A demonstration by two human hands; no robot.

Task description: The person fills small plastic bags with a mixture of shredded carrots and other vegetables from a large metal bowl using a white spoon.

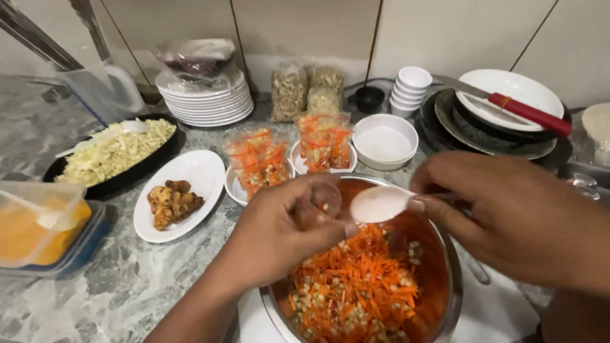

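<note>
Head view shows your right hand (pixel 521 219) pinching a white plastic spoon (pixel 380 204) over the round steel bowl (pixel 445 254) of shredded carrot, left hand (pixel 286 235) cupped loosely; tilting could spill onto the table.

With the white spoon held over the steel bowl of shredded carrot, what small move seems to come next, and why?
Probably tipping the white spoon into the steel bowl. The right hand holds it level, loaded with something white, above the carrot mix, while the left hand hovers cupped beside it.
</note>
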